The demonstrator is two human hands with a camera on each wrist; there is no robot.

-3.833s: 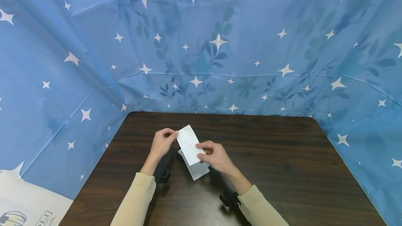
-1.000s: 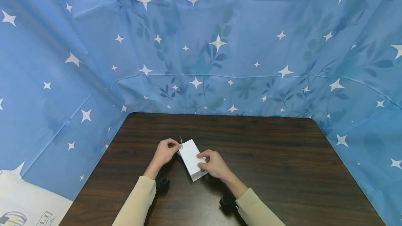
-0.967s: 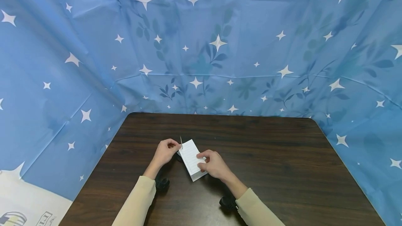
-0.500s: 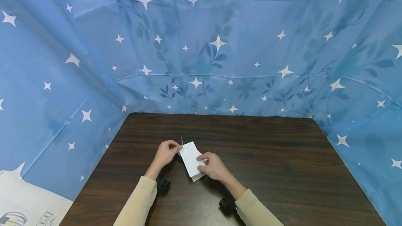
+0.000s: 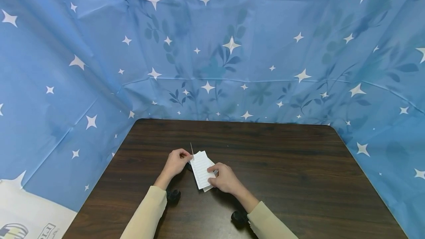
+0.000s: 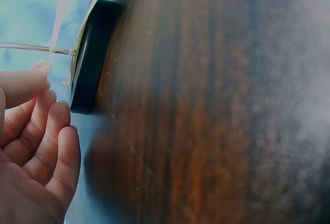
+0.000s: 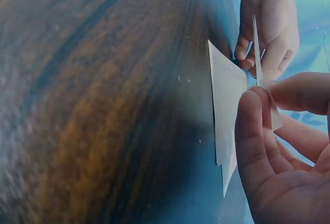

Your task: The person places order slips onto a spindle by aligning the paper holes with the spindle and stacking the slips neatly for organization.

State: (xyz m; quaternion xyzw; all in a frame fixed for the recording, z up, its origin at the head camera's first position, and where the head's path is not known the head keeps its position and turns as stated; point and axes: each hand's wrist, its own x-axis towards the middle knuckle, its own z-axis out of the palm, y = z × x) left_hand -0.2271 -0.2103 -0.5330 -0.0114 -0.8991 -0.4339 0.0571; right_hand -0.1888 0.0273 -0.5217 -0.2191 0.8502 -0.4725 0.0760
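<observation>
A paper spike stands on the table, its thin metal rod (image 5: 191, 148) poking up through the corner of a white lined slip (image 5: 201, 172). Its round black base (image 6: 94, 59) is mostly hidden in the head view. My left hand (image 5: 175, 161) pinches the slip's corner beside the rod. On the slip's right edge, my right hand (image 5: 225, 178) grips between thumb and fingers. More slips (image 7: 223, 105) lie lower, close to the base, with a gap below the held one in the right wrist view.
The dark wood-grain table (image 5: 292, 176) carries the spike near its middle. A blue curtain with white stars (image 5: 212, 47) hangs behind and at both sides. White printed material (image 5: 33, 213) shows at the lower left. Black wrist cameras (image 5: 239, 218) sit under the forearms.
Several seconds ago the slip was held higher, with no rod showing above it. Now the rod passes through it. Over the last second the slip and right hand have shifted slightly toward me.
</observation>
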